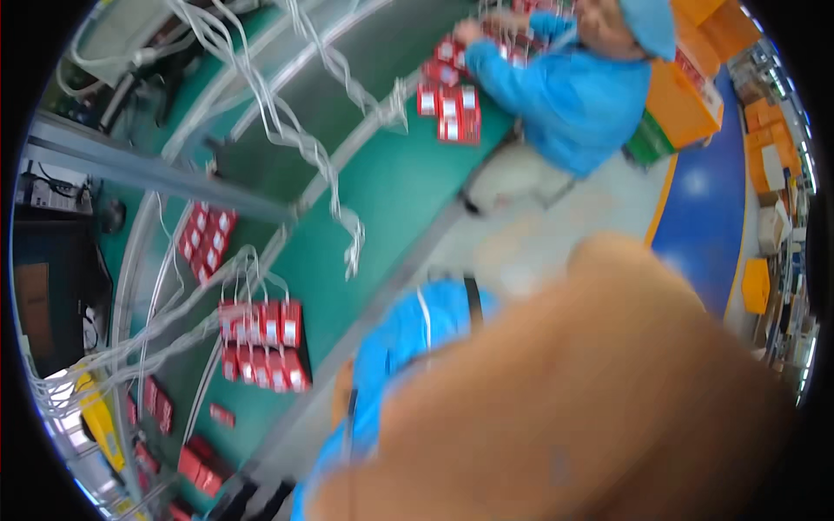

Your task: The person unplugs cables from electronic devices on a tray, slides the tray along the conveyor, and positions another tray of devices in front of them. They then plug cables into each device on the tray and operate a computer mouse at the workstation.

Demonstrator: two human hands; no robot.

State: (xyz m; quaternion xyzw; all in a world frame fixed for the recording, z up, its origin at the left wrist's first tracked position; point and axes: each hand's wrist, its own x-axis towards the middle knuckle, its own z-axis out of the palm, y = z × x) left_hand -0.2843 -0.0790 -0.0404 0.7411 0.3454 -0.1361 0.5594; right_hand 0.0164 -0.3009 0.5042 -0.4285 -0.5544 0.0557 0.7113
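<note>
A large blurred hand (pixel 556 382), apparently my right, fills the lower right close to the camera. Its fingers are smeared and I cannot tell what they do. My blue work clothing (pixel 417 326) shows behind it, with dark straps. At its left edge is a small skin-coloured patch (pixel 344 392), perhaps part of my left hand; its fingers are hidden. Nearest to that patch, on the green bench, lie two rows of small red boxes (pixel 261 323) with pale labels. White cables (pixel 252 269) run to the upper row.
The green bench (pixel 378 208) curves across the view under hanging white cables (pixel 321 165). At the far end a co-worker in blue (pixel 573 104) reaches toward red boxes (pixel 452 113). A metal post (pixel 156 169) and a dark monitor (pixel 56 295) stand left. Orange bins (pixel 686 104) are beyond.
</note>
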